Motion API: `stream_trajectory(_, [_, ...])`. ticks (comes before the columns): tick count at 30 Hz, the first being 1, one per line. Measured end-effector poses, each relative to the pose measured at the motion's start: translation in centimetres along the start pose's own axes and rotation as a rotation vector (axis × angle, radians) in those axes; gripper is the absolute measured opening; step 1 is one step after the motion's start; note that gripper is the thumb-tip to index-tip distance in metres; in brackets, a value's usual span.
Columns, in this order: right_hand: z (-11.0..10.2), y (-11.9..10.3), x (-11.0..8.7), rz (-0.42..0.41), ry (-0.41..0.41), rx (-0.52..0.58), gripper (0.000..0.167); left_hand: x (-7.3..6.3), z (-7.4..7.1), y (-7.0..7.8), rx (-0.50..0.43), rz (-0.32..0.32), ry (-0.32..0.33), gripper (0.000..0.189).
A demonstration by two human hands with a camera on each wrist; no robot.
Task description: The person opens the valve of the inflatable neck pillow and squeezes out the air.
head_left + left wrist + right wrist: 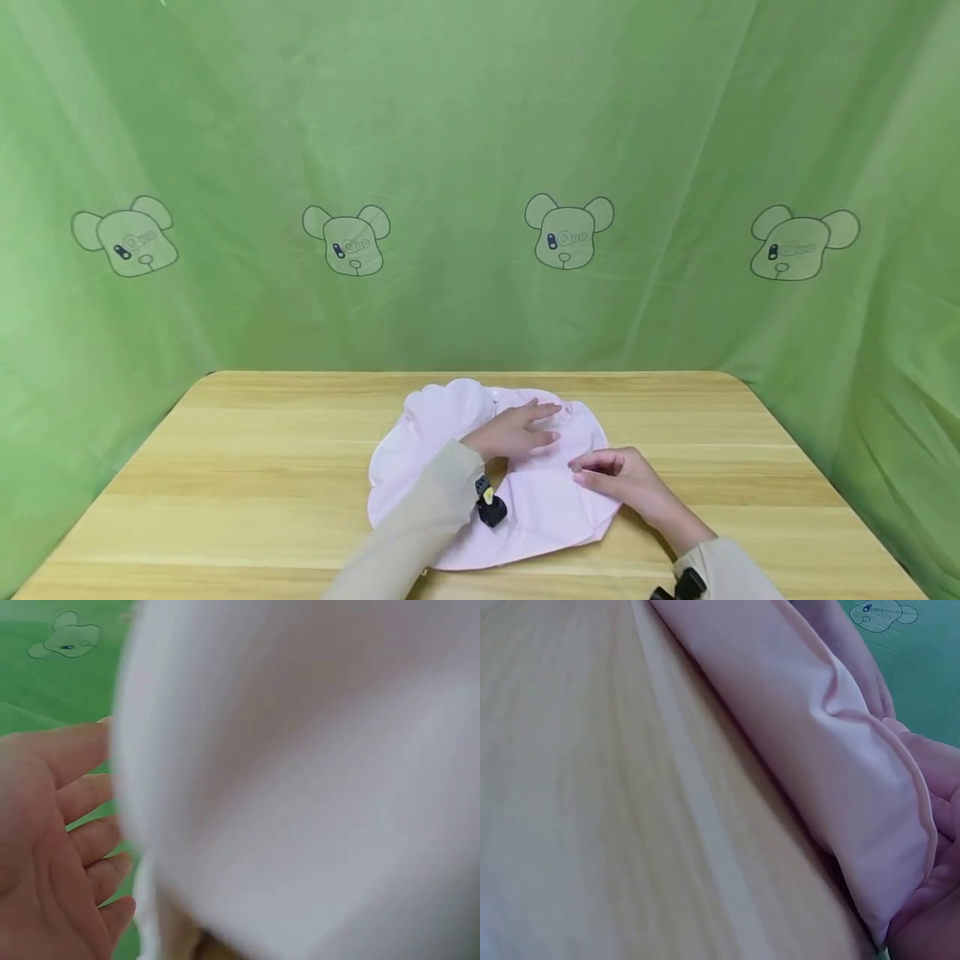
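Note:
A pale pink curved neck pillow (408, 467), soft and flat-looking with a seamed edge, lies on the table around a central gap. My left hand (517, 429) reaches over its middle with fingers spread and fairly straight. In the left wrist view the pink fabric (300, 787) blurs across most of the picture beside the loosely bent left fingers (94, 840). At the pillow's right side, my right hand (630, 483) pinches the fabric between thumb and fingers. The right wrist view shows the seamed edge (840, 750) running into that hand, its fingertips partly hidden.
The light wooden table (247, 467) has rounded far corners. Green cloth (465, 125) printed with bear heads hangs behind it and at both sides. Small black devices are strapped at the left wrist (490, 504) and right wrist (688, 585).

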State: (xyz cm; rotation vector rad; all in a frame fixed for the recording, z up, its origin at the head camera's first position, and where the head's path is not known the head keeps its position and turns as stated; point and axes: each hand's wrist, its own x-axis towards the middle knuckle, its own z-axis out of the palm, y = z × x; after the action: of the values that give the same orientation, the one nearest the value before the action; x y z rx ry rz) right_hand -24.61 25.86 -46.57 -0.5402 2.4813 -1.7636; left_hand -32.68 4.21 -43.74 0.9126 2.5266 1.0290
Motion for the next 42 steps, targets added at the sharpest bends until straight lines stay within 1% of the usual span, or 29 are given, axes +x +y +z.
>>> stream_trajectory(3, [0.0, -0.1, 0.1, 0.033, 0.015, 0.010, 0.029, -0.6, -1.2, 0.0, 0.004, 0.019, 0.019, 0.054])
stream_trajectory(6, [-0.1, -0.3, 0.1, 0.063, 0.039, 0.003, 0.033, -1.6, -2.6, 0.2, -0.004, 0.037, 0.040, 0.054])
stream_trajectory(10, [-0.3, -0.6, 0.2, 0.100, 0.082, -0.010, 0.036, -3.3, -4.7, 0.5, -0.052, 0.043, 0.068, 0.052])
stream_trajectory(13, [-0.7, -0.9, 0.4, 0.129, 0.111, -0.037, 0.036, -4.6, -6.2, 0.1, -0.089, 0.042, 0.094, 0.051])
stream_trajectory(16, [-1.1, -1.3, 0.6, 0.139, 0.137, -0.091, 0.034, -6.1, -7.4, -0.5, -0.110, 0.016, 0.134, 0.052])
stream_trajectory(19, [-1.8, -1.7, 1.0, 0.123, 0.150, -0.143, 0.033, -7.5, -8.5, -1.6, -0.129, -0.001, 0.193, 0.052])
stream_trajectory(20, [-2.1, -1.8, 1.1, 0.116, 0.153, -0.146, 0.033, -7.9, -8.8, -2.0, -0.136, -0.003, 0.214, 0.051])
stream_trajectory(22, [-2.7, -1.9, 1.4, 0.104, 0.152, -0.161, 0.035, -8.7, -9.4, -3.0, -0.164, 0.012, 0.248, 0.048])
stream_trajectory(24, [-3.3, -1.9, 1.7, 0.099, 0.156, -0.174, 0.037, -9.4, -10.0, -3.9, -0.196, 0.009, 0.282, 0.046])
stream_trajectory(27, [-4.2, -1.9, 2.1, 0.107, 0.175, -0.224, 0.040, -10.4, -10.7, -5.4, -0.226, -0.006, 0.341, 0.042])
stream_trajectory(30, [-4.9, -1.8, 2.6, 0.127, 0.198, -0.273, 0.043, -11.2, -11.1, -6.7, -0.213, -0.056, 0.407, 0.038])
stream_trajectory(33, [-5.4, -1.6, 3.1, 0.139, 0.208, -0.295, 0.044, -11.7, -11.2, -7.8, -0.189, -0.117, 0.455, 0.035])
stream_trajectory(37, [-5.7, -1.2, 3.8, 0.157, 0.229, -0.293, 0.045, -11.7, -11.0, -8.9, -0.217, -0.193, 0.505, 0.033])
stream_trajectory(42, [-5.8, -0.6, 5.1, 0.192, 0.257, -0.290, 0.045, -11.4, -10.7, -10.3, -0.273, -0.255, 0.563, 0.031])
